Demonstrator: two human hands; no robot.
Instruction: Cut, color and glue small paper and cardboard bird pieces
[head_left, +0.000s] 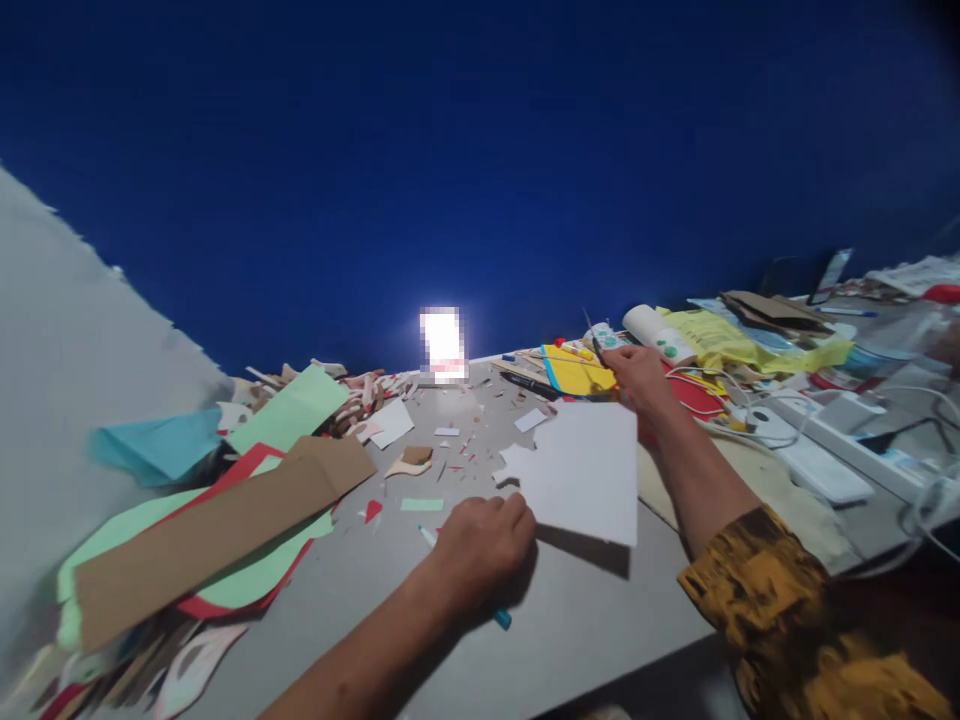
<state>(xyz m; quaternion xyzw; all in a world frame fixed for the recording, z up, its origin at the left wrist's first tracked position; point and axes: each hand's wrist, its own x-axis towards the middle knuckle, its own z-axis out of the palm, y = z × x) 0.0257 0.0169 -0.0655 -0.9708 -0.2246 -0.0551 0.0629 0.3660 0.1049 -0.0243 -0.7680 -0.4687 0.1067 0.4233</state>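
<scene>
Mustard-and-black patterned sleeve (780, 590) closest, on the right arm; left hand (484, 545) just left of it, fist closed, pinching the near-left edge of a white cut paper sheet (589, 470); sheet is lifted off the grey tabletop (585, 620), shadow under it; teal pen (501, 617) runs under the left hand, grip on it unclear. Right hand (639, 375) is past the sheet's far corner, fingers curled next to a thin dark pointed tool (590, 330); can't tell if it's gripped. Yellow paper with a blue edge (574, 372) just left of the right hand. Long brown cardboard strip (217, 530) on light green paper (292, 405), well left of the left hand; small paper scraps (450, 450) between.
</scene>
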